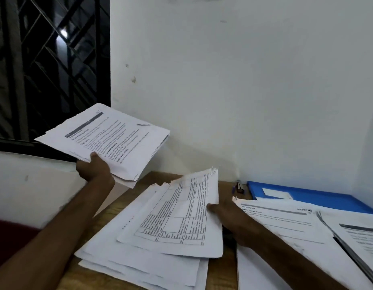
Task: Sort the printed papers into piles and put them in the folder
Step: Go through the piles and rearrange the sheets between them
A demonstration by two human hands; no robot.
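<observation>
My left hand [95,167] grips a thick stack of printed papers [110,139] and holds it up in the air at the left, thumb on top. My right hand [229,216] pinches the right edge of a sheet printed with a table [177,218], lifted slightly above a loose pile of papers [127,260] on the wooden desk. A blue folder [319,197] lies open against the wall at the right. In front of it lie two more piles, one with a text page on top [286,225] and one at the far right [361,241].
A small stapler [240,186] sits by the wall just left of the folder. White walls close the desk's [221,275] back and right sides. A barred dark window [49,65] fills the upper left. Something red [11,237] shows at the lower left.
</observation>
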